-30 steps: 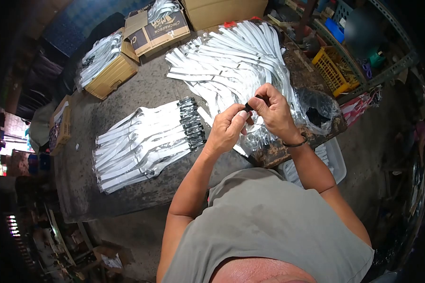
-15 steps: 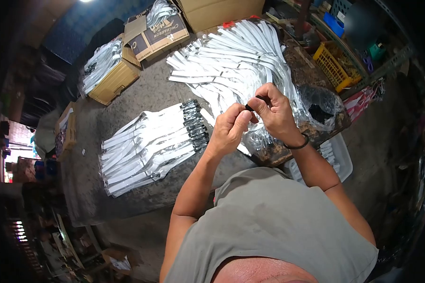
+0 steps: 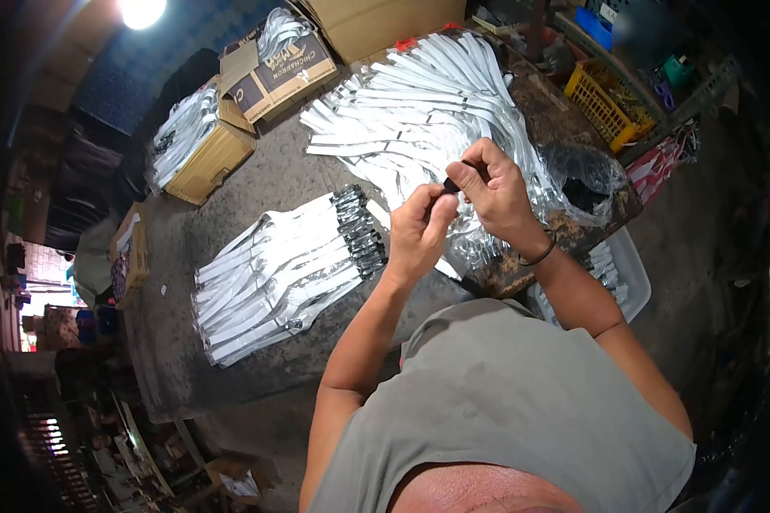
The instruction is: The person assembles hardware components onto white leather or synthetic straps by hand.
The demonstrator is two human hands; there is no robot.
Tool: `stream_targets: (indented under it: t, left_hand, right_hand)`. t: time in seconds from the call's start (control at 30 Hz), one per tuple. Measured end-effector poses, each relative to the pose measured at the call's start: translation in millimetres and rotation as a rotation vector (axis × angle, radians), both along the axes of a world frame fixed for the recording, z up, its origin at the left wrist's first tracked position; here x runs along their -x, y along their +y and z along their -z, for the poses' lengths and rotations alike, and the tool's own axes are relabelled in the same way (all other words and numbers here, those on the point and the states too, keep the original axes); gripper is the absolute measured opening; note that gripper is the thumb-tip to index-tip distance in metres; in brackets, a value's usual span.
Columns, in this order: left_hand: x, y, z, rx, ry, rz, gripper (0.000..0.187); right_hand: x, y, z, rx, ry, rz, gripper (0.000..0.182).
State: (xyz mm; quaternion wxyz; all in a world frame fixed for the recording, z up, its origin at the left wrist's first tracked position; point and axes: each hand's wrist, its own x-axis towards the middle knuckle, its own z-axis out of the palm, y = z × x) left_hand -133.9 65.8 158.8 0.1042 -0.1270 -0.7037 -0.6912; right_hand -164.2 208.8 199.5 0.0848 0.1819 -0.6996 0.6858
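Observation:
A small black piece (image 3: 455, 181) is pinched between my two hands in front of my chest; its exact kind is too small to make out. My left hand (image 3: 419, 229) grips its lower left end with thumb and curled fingers. From the upper right, my right hand (image 3: 498, 195) closes thumb and finger on the other end, a dark band round its wrist. Behind them spreads a large heap of white straps (image 3: 419, 103) with small dark marks. Left of my hands lies a neat batch of white straps (image 3: 274, 269) in clear plastic, with black ends (image 3: 359, 232) toward me.
Two cardboard boxes, an open box (image 3: 222, 145) and a printed box (image 3: 282, 73), hold more straps at the back left. A clear plastic bag (image 3: 586, 184) lies at the table's right edge. Below it stands a translucent tub (image 3: 637, 278). A yellow crate (image 3: 603, 103) sits on a side shelf.
My right hand has tilted slightly, its thumb now lying along the black piece, while my left fingers have shifted a little. The view has also moved slightly; the straps lie as before.

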Motion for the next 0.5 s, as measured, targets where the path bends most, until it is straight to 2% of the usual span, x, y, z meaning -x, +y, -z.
stream_targets:
  t: [0.03, 0.07, 0.17, 0.3, 0.5]
  left_hand:
    - [0.4, 3.5, -1.7, 0.01, 0.056, -0.044, 0.021]
    - [-0.7, 5.4, -5.5, 0.117, 0.167, -0.094, 0.03]
    - [0.2, 3.6, -21.9, 0.488, 0.393, -0.216, 0.034]
    - [2.1, 3.4, -21.6, 0.537, 0.478, -0.223, 0.029]
    - [7.4, 5.1, -18.3, 0.622, 0.59, -0.224, 0.026]
  right_hand:
    - [4.1, 1.1, 1.8, 0.011, 0.01, 0.041, 0.022]
    - [6.6, 2.9, 1.4, 0.057, 0.011, 0.056, 0.022]
    - [7.6, 8.0, -4.5, 0.151, -0.078, 0.027, 0.022]
    - [3.8, 17.7, -10.7, 0.053, -0.221, -0.109, 0.033]
    - [-2.6, 20.3, 5.9, 0.009, -0.234, -0.012, 0.035]
